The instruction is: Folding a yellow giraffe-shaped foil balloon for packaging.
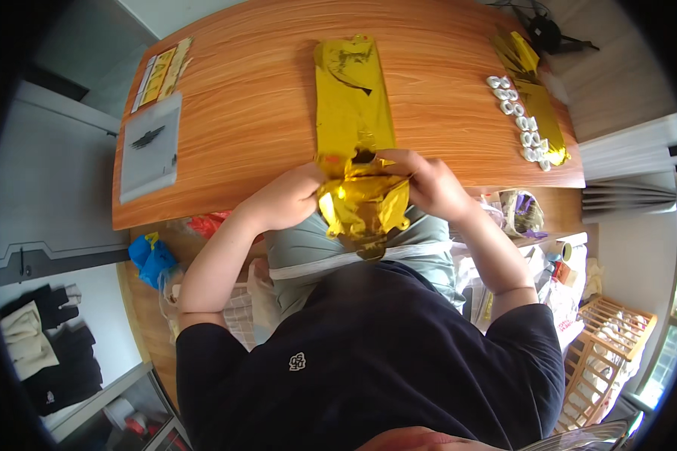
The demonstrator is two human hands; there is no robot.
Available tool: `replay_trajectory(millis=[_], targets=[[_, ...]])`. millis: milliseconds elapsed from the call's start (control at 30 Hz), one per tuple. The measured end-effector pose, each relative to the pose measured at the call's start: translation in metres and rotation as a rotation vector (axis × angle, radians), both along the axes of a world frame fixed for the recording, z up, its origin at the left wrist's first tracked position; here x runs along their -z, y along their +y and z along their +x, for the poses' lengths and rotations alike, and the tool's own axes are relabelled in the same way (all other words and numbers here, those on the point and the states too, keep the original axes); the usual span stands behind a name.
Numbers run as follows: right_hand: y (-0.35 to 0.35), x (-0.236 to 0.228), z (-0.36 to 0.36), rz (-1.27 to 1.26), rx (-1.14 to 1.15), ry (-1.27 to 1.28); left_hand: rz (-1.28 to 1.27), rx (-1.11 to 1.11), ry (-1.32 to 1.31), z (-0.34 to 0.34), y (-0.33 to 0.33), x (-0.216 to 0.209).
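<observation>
A long, flat gold foil piece (352, 105), which looks like an uninflated foil balloon, lies from the middle of the table toward me. Its near end hangs crumpled over the table's front edge, above my lap, with small rounded tabs at its corners. My left hand (287, 197) is closed on the left edge of this crumpled end. On the opposite edge, my right hand (427, 183) pinches the foil with thumb and fingers. Between the two hands a dark fold or opening shows in the foil. The fingertips are partly hidden by it.
On the wooden table (241, 98), a clear plastic bag (152, 154) with thin black pieces lies left, near yellow-and-white printed packs (158, 75). Several small white rolls (520, 120) line the right side beside more gold foil (543, 124). A wooden rack (605, 338) stands lower right.
</observation>
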State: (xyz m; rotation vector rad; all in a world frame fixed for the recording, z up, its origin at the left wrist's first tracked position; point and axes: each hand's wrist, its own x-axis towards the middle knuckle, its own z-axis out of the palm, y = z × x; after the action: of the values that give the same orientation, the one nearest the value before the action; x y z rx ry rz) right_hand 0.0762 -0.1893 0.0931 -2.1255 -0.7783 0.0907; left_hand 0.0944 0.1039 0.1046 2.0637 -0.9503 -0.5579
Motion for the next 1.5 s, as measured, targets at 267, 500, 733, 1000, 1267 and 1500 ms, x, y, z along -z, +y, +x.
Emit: replay_trajectory(millis=[267, 500, 733, 1000, 1267, 1500], targets=[[0.013, 0.001, 0.027, 0.212, 0.243, 0.472, -0.318, -0.432, 0.323, 0.012, -0.003, 0.022], [0.024, 0.01, 0.046, 0.109, 0.391, 0.445, -0.755, -0.676, 0.221, 0.0, -0.025, 0.027], [0.036, -0.01, 0.043, 0.08, 0.407, 0.423, -0.299, -0.825, -0.198, -0.025, -0.016, 0.022], [0.037, 0.001, 0.048, 0.029, 0.435, 0.386, -0.287, -0.793, -0.225, -0.019, -0.019, 0.022], [0.021, 0.0, 0.0, 0.206, 0.317, 0.31, 0.043, -0.507, -0.793, -0.023, 0.0, 0.023], [0.009, 0.005, -0.015, 0.106, 0.003, 0.065, 0.144, -0.155, -0.762, -0.021, 0.002, 0.023]])
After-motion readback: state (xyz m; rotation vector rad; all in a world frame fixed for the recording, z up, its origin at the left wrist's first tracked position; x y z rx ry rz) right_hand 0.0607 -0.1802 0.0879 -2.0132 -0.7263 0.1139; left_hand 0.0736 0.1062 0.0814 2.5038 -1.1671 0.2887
